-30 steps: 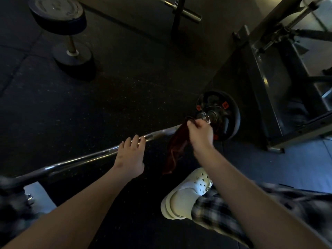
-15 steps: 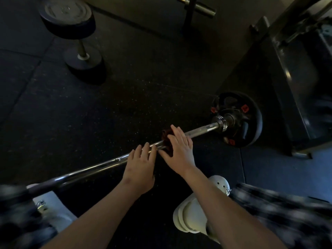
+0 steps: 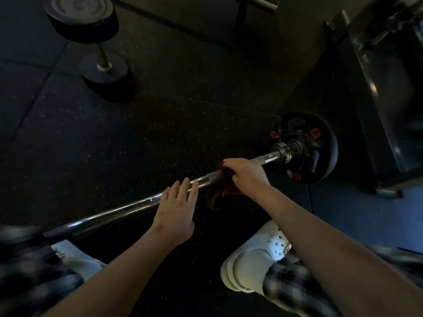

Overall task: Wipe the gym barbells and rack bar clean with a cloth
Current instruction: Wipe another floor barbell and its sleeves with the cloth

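Clogs: two, white. The right clog (image 3: 254, 257) and the left clog (image 3: 77, 259) stand on the floor nearest the camera, one under each forearm.
Trousers: one pair of plaid trousers (image 3: 286, 289). Both legs are blurred.
Floor: black speckled rubber floor (image 3: 160, 122) carries everything here. Tile seams show on its left side.
Left hand: the left hand (image 3: 176, 213) lies palm down on the bar. Its grip is spread, with the fingers straight and the fingertips reaching just past the steel.
Barbell: one barbell (image 3: 114, 212), a chrome bar lying slantwise from the near left toward the right side of the floor. Its left end is lost in blur behind the knee.
Cloth: one dark red cloth (image 3: 220, 191), bunched on the bar between the two hands. A loose tail hangs below the bar.
Right hand: the right hand (image 3: 246, 173) sits just beside the left one, toward the plate. Its grip is curled over the bar and clamps the cloth against it.
Plate: one black weight plate (image 3: 325, 161) shows on the bar's right end behind a ribbed collar. It bears three red marks.
Rack: one dark metal rack frame (image 3: 384, 88) stands on the right side of the floor, beyond the plate.
Dumbbell: one dumbbell (image 3: 91, 37) stands on end at the far left of the floor, with two round heads, one above the other.
Second bar: one steel bar end (image 3: 263, 4) shows at the far edge. The rest of it is cut off.
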